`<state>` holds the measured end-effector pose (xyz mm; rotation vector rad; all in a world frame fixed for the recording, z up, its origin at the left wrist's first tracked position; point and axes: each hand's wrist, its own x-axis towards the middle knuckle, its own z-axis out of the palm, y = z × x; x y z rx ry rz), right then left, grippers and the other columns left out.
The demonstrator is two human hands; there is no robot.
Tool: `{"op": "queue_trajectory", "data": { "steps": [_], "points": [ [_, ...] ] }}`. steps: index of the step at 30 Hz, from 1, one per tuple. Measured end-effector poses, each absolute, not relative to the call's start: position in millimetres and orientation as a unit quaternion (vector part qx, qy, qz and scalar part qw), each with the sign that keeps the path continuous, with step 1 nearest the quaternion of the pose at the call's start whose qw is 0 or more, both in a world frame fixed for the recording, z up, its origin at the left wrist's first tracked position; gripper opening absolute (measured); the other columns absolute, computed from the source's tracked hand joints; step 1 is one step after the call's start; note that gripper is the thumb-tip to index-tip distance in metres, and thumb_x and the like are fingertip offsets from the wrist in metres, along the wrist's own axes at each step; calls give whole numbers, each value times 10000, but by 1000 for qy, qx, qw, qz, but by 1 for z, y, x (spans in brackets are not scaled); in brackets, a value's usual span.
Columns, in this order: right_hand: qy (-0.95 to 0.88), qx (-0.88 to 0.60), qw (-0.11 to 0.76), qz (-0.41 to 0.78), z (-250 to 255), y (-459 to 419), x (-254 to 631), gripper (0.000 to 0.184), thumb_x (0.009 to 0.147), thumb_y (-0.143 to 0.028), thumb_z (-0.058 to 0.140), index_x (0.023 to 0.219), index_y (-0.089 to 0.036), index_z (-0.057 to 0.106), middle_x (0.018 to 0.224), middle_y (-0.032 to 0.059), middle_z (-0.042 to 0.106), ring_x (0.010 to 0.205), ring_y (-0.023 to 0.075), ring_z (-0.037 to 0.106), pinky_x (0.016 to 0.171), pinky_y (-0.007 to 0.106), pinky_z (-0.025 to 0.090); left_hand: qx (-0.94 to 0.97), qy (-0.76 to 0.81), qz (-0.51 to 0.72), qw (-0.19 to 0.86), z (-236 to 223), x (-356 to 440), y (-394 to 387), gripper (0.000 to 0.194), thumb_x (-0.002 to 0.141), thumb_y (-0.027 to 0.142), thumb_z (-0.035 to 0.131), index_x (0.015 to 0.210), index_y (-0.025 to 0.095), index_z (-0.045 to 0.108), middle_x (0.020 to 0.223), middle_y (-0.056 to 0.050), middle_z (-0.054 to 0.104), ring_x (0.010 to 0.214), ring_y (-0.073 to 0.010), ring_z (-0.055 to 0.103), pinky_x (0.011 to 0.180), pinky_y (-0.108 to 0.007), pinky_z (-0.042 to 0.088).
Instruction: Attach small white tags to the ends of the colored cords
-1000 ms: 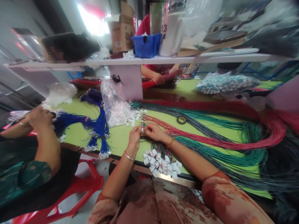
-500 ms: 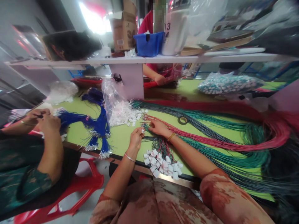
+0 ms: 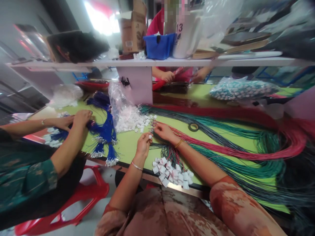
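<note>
My left hand (image 3: 143, 144) is curled, pinching a small white connector at its fingertips above the green table (image 3: 128, 144). My right hand (image 3: 163, 130) reaches just past it to the tips of the red wires (image 3: 211, 144), fingers pinched on a wire end. Below my hands lies a bunch of short wires ending in white connectors (image 3: 172, 172) near the table's front edge. A pile of loose white connectors (image 3: 131, 121) spills from a clear bag just beyond my left hand.
Long green wires (image 3: 233, 164) and red wires sweep across the right of the table, with a tape roll (image 3: 193, 127). A person at left handles blue wire bundles (image 3: 104, 132). Another person works across the table behind a white shelf (image 3: 157, 63) holding a blue bin and boxes.
My right hand has moved away from the left, up to the red wire tips. The person at left has reached both hands forward onto the blue wires.
</note>
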<state>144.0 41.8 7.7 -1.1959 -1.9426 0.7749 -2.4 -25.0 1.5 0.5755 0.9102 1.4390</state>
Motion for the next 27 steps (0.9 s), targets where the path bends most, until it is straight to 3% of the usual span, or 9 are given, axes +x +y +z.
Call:
{"op": "queue_trajectory", "data": {
  "steps": [9,17,23,27],
  "points": [
    [-714,-409,419,385,13,18,142,135,727,-273,543,680,-150,573,641,-10,562,586,100,458,576,214,364,241,358,634,641,-1,-3,-26,156,702,208,723,770,134,604,746,-20,618,616,-80,516,595,-222,378],
    [-743,-406,372,380,11,5,146,153,737,-239,490,606,-165,510,592,-14,521,553,98,417,545,220,316,245,359,634,640,-1,-2,-26,135,720,207,709,768,131,608,815,-56,656,633,-88,523,610,-233,395],
    [-716,-438,353,413,8,8,145,242,762,-292,488,554,-185,429,535,-36,412,517,91,346,498,225,248,290,366,634,616,-1,1,-29,218,711,300,741,800,145,615,843,-56,666,651,-95,531,616,-235,404],
    [-704,-453,339,429,8,6,144,270,781,-315,498,554,-186,427,515,-44,381,505,88,316,488,228,223,344,398,639,561,-4,7,-30,237,707,336,751,802,155,630,756,-13,633,594,-74,480,585,-217,379]
  ]
}}
